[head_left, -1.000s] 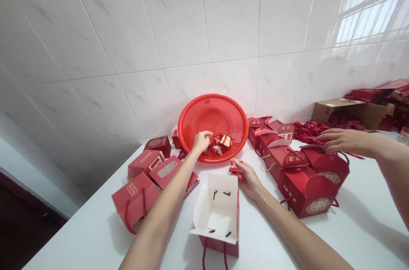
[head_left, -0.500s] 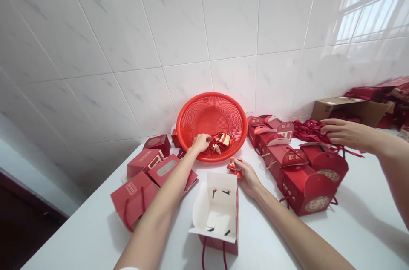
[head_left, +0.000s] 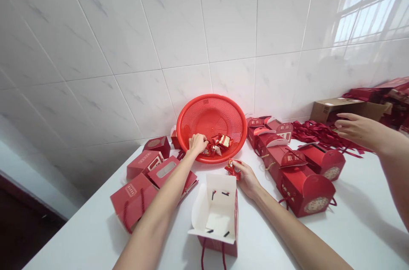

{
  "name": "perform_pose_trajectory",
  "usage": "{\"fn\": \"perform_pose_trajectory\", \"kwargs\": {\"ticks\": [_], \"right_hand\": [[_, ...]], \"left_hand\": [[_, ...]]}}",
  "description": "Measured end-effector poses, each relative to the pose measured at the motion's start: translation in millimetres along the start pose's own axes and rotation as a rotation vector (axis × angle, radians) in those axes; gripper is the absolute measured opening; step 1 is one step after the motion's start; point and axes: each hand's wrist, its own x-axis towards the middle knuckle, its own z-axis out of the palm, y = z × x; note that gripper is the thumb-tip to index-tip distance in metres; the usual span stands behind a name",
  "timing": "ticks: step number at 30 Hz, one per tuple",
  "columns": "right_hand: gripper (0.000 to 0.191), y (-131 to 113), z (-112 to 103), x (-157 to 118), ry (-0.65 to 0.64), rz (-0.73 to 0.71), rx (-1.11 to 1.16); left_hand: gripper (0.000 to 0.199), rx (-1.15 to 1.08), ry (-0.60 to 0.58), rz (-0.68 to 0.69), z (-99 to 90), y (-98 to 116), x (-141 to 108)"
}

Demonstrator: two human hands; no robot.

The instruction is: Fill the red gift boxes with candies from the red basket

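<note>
A: ok so where are the hands at?

B: Left hand (head_left: 198, 144) is down in the red basket (head_left: 209, 116), fingers curled by the wrapped sweets (head_left: 224, 141) at the bottom. Can't tell if it's actually gripping one, the fingertips are hidden. Right hand (head_left: 247, 176) is just in front of the basket, thumb and fingers pinching a shiny red packet (head_left: 232, 168).

A: and the rest of the bench (head_left: 255, 236)?

B: There's an open box (head_left: 220, 214) with a white inside and rope handles, nearer the camera than the basket. A bunch of red boxes (head_left: 136, 193) sits left of the basket, and a row of closed ones (head_left: 306, 193) runs along its right. Way off right of the basket you've got dark red ribbons (head_left: 311, 131), a cardboard carton (head_left: 322, 110) and someone else's hand (head_left: 359, 131), fingers partly bent, can't tell if it's holding anything.
</note>
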Motion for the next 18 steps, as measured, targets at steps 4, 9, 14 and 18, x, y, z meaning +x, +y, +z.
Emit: {"fn": "perform_pose_trajectory", "kwargs": {"ticks": [4, 9, 14, 18], "right_hand": [[0.033, -16.4, 4.4, 2.4, 0.046, 0.044, 0.169], [0.026, -38.2, 63.1, 3.0, 0.132, 0.154, 0.4], [0.027, -9.8, 237.2, 15.6, 0.196, 0.361, 0.638], [0.027, 24.1, 328.9, 25.2, 0.287, 0.518, 0.828]], "left_hand": [[0.016, -0.165, 0.068, 0.006, -7.3, -0.3, -5.6], [0.01, -0.434, 0.138, 0.061, -9.1, 4.4, -15.6], [0.016, -0.74, 0.089, 0.139, -3.9, 11.2, -32.7], [0.036, -0.951, -0.024, 0.19, -0.1, 17.3, -50.3]]}}
